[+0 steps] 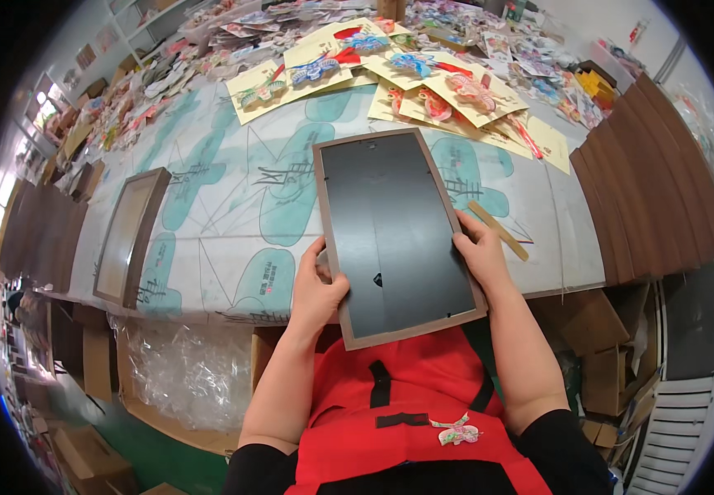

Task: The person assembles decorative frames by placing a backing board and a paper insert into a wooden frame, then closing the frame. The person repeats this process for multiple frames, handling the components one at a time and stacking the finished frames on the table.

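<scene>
A brown picture frame (332, 239) with a black backing board (398, 214) faces me, tilted over the table's near edge. My left hand (317, 289) is closed on its left side, thumb on the border. On the opposite side, my right hand (482, 247) grips the border, with the thumb on top and the fingers mostly hidden beneath. Small dark clips or tabs show along the backing's edges. Just beyond my right hand lies a thin tan strip (499, 231) on the table. A second brown frame with a clear pane (130, 235) rests at the left.
Cream cards with colourful tasselled ornaments (456, 87) overlap at the table's far side, before a heap of small packets (291, 21). Brown frames stand stacked at right (650, 181) and left (43, 235). Below the table, a carton holds clear plastic wrap (183, 371).
</scene>
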Motion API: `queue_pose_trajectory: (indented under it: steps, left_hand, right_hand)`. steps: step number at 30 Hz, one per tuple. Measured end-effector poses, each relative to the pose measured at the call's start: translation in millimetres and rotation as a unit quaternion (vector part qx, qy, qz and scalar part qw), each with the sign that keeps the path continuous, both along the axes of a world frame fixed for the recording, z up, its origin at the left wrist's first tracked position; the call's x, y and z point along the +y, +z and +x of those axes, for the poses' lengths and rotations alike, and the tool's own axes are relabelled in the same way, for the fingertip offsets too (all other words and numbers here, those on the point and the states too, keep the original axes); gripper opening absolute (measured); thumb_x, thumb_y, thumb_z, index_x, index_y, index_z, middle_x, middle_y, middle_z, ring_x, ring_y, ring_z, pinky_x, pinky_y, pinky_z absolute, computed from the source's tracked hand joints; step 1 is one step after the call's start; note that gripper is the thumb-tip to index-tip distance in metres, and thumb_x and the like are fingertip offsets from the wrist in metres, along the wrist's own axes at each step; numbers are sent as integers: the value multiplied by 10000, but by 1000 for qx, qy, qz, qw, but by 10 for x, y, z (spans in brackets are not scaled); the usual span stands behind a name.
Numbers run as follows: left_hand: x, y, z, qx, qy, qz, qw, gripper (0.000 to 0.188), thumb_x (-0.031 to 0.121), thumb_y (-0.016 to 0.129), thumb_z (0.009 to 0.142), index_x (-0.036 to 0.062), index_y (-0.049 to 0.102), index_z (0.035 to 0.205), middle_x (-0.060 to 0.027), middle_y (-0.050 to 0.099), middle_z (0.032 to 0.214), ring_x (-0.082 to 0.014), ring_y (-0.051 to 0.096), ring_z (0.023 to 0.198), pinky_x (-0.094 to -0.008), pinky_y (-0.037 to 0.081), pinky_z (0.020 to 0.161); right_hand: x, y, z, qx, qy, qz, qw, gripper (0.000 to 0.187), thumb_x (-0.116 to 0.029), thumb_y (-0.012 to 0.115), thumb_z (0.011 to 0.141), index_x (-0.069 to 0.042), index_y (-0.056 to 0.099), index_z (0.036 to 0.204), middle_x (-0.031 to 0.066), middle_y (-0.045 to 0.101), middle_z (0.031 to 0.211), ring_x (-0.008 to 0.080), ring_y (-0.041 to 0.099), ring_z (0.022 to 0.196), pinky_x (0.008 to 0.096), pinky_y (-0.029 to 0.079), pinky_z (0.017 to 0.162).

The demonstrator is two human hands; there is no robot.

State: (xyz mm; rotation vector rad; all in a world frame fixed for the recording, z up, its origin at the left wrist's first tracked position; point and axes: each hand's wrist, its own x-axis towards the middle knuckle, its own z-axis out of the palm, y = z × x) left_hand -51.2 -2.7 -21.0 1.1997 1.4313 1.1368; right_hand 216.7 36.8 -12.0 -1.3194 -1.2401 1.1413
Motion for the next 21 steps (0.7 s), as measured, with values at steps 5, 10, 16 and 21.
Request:
queue_pose_trajectory:
  steps: [5,10,16,21]
  left_hand:
    - [-17,65,-12,-18,-21,-29,999,638,4,571,741,0,369,1346,-70,519,892,-123,510,796,-267,454,733]
    - [-21,39,-4,-24,-24,-19,999,640,-6,561,755,-1,347,1358,-67,514,882,-123,507,778,-262,451,720]
    - [11,-37,-27,-37,-26,-9,999,650,2,562,758,-4,341,1369,-58,524,855,-110,501,744,-249,447,696]
    - [-15,44,-26,6,-25,-26,999,655,26,568,752,6,367,1376,-38,520,829,-96,482,708,-237,437,672]
  right_hand:
    - [-27,-3,-15,13,-12,-9,1000,471,-37,541,795,66,523,1255,131,635,1100,148,592,974,253,443,857]
    - [-27,45,-48,-30,-1,-25,999,456,-12,504,818,46,518,1270,118,616,1135,148,576,1018,258,430,886]
    - [-28,24,-18,-66,15,-7,998,511,-19,515,801,46,475,1306,133,586,1192,168,555,1071,263,411,920]
    - [-439,165,9,15,73,-33,997,751,4,555,728,57,274,1423,164,409,1392,205,392,1283,296,294,1055]
